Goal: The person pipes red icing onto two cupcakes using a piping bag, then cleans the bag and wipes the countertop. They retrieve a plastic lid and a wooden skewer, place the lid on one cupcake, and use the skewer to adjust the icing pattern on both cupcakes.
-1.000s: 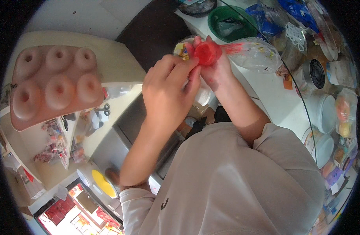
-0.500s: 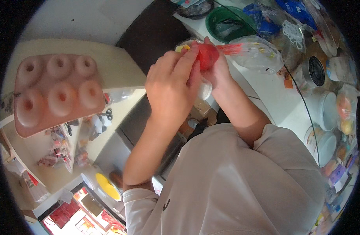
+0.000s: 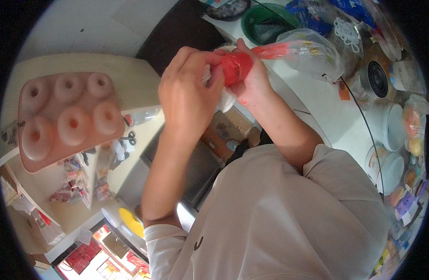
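A clear plastic bag (image 3: 312,50), shaped like a piping bag, has a bulging red part (image 3: 237,68) between my hands. Its red-streaked neck and loose clear end trail off to the right. My right hand (image 3: 255,80) is closed round the red part from beneath, with a small red spot near the wrist. My left hand (image 3: 188,86) is curled at the bag's left end, its fingers bent round a crumpled white tissue (image 3: 226,101) that shows between and below the hands. Whatever the left fingertips touch at the bag's end is hidden.
To the left, a pink ring-shaped mould (image 3: 74,119) rests over a shelf edge, with black-handled scissors (image 3: 129,138) below. On the white counter (image 3: 326,107) at right are a green bowl (image 3: 265,25), lidded tubs (image 3: 391,172), a can (image 3: 375,79) and a black cable (image 3: 364,116).
My left hand has shifted slightly left, and more white tissue shows between its fingers. The yellow bit by the fingertips is out of sight. The bag's loose end sits a little higher.
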Demonstrator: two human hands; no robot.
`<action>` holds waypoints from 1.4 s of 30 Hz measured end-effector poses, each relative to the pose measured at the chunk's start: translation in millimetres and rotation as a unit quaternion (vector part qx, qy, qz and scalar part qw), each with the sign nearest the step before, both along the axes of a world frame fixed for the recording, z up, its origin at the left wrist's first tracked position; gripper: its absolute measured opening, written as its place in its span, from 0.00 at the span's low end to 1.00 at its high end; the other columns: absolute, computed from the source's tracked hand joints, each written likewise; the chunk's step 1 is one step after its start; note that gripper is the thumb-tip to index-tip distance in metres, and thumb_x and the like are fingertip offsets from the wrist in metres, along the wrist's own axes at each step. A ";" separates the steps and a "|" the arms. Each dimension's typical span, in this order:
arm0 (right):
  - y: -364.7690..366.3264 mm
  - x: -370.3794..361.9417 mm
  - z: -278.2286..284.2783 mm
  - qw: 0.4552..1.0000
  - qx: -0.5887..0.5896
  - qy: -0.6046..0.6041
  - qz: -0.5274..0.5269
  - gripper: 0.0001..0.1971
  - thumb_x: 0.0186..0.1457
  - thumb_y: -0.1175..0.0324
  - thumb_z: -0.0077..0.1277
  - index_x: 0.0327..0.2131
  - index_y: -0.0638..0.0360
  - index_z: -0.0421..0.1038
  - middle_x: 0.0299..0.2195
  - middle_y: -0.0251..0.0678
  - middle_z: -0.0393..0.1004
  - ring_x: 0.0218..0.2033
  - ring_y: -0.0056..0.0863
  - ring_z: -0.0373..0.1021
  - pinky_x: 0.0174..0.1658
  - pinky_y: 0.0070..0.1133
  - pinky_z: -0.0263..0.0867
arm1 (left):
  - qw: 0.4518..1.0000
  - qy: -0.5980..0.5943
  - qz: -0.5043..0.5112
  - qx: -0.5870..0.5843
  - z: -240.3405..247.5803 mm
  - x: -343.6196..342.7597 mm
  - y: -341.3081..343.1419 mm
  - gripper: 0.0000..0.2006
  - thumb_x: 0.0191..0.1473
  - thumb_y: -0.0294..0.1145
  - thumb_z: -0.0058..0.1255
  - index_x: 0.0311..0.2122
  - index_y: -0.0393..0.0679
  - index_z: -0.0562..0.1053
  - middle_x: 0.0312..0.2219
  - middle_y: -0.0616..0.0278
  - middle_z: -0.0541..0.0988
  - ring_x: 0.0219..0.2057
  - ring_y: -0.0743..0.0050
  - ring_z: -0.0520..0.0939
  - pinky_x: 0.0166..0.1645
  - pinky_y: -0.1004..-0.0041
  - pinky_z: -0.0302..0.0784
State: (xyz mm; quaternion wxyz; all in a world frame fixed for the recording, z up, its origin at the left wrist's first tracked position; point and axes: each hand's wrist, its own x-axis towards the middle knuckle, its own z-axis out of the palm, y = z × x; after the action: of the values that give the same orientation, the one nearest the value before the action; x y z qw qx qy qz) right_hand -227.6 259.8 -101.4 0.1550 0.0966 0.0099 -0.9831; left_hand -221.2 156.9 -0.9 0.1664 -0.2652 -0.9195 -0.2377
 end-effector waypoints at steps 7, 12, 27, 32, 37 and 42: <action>-0.5 -6.2 0.1 0.993 0.019 -0.098 -0.056 0.17 0.55 0.56 0.39 0.37 0.62 0.62 0.31 0.39 0.72 0.37 0.36 0.67 0.45 0.32 0.62 | 0.992 -0.085 0.006 0.093 5.2 21.0 -16.9 0.06 0.40 0.22 0.53 0.26 0.37 0.69 0.23 0.58 0.70 0.24 0.69 0.72 0.30 0.75 0.68; -5.4 -12.2 -6.5 0.989 -0.018 -0.115 -0.091 0.12 0.57 0.60 0.38 0.33 0.61 0.58 0.31 0.39 0.71 0.35 0.34 0.68 0.48 0.35 0.60 | 0.967 -0.157 0.059 0.194 5.6 31.1 -33.1 0.05 0.43 0.20 0.50 0.26 0.36 0.66 0.23 0.63 0.68 0.25 0.80 0.68 0.31 0.82 0.64; -13.6 -19.9 -14.6 0.983 -0.152 -0.037 -0.093 0.13 0.57 0.59 0.36 0.27 0.59 0.60 0.33 0.43 0.70 0.34 0.33 0.69 0.51 0.37 0.58 | 0.984 -0.132 0.049 0.111 14.8 43.9 -57.5 0.06 0.41 0.20 0.51 0.26 0.37 0.66 0.25 0.59 0.70 0.26 0.72 0.71 0.32 0.79 0.66; -15.5 -14.7 11.7 0.990 -0.114 -0.031 -0.074 0.15 0.56 0.57 0.37 0.34 0.60 0.65 0.36 0.41 0.70 0.41 0.34 0.66 0.51 0.37 0.58 | 0.993 -0.082 0.017 0.084 16.2 44.6 -60.5 0.07 0.39 0.19 0.51 0.26 0.37 0.66 0.25 0.57 0.71 0.26 0.69 0.72 0.33 0.77 0.68; -27.3 -19.4 -19.6 0.975 -0.214 0.032 -0.051 0.17 0.55 0.55 0.39 0.22 0.56 0.64 0.36 0.43 0.71 0.38 0.38 0.68 0.47 0.38 0.61 | 0.994 -0.078 -0.001 0.082 22.9 49.2 -65.6 0.07 0.40 0.18 0.51 0.26 0.37 0.66 0.26 0.57 0.71 0.27 0.69 0.72 0.33 0.77 0.68; -31.8 -15.7 -18.4 0.983 -0.171 -0.028 -0.060 0.16 0.55 0.57 0.41 0.18 0.55 0.60 0.25 0.37 0.69 0.28 0.33 0.67 0.44 0.36 0.63 | 0.989 -0.114 0.039 0.080 17.8 56.8 -73.3 0.07 0.41 0.19 0.52 0.27 0.37 0.67 0.26 0.58 0.71 0.27 0.69 0.73 0.33 0.77 0.69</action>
State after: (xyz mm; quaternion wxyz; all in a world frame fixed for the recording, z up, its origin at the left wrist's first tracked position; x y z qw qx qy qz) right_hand -243.2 228.0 -119.8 0.1102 0.0968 -0.1682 -0.9748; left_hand -164.5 83.6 16.8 0.0901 -0.1858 -0.9201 -0.3328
